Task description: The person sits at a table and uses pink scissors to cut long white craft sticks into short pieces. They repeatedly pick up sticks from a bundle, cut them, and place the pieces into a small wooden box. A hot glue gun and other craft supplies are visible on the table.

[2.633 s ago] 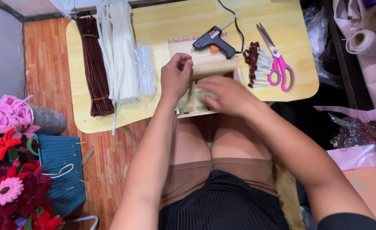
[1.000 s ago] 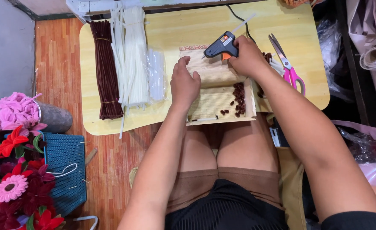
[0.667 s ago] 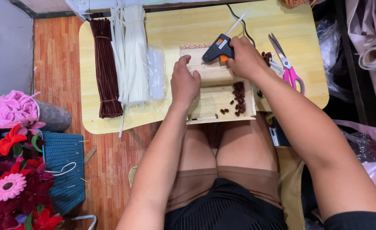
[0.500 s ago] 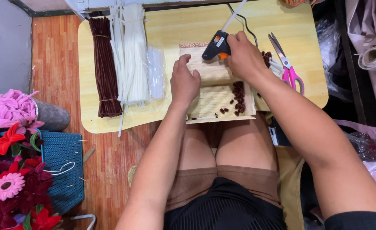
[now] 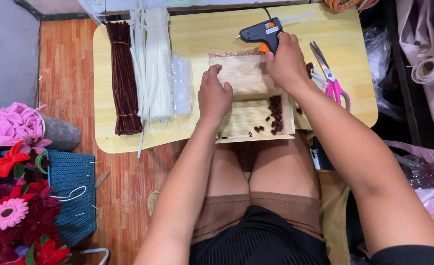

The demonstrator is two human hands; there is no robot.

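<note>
We saw our right hand (image 5: 286,63) wrapped around the grip of a black glue gun (image 5: 260,32) with an orange trigger, at the far side of the pale wooden bench (image 5: 226,29). The gun's long axis ran across the bench, its thin nozzle pointing to our left, and its dark cord led away over the far edge.

Our left hand (image 5: 214,95) lay palm down with loosely curled fingers on a shallow slatted wooden tray (image 5: 246,118), holding nothing that we could see. The tray sat at the near edge of the bench, above our knees, and small dark brown pieces (image 5: 275,112) were scattered along its right side.

Pink-handled scissors (image 5: 331,78) lay just right of the right hand, blades pointing away from us. To the left of the tray were a clear plastic packet (image 5: 181,86), a bundle of long white stems (image 5: 153,64) and a bundle of fuzzy dark brown stems (image 5: 122,78), all lying lengthwise front to back. On the floor at the left stood red and pink artificial flowers (image 5: 10,196) beside a blue woven basket (image 5: 72,196).
</note>
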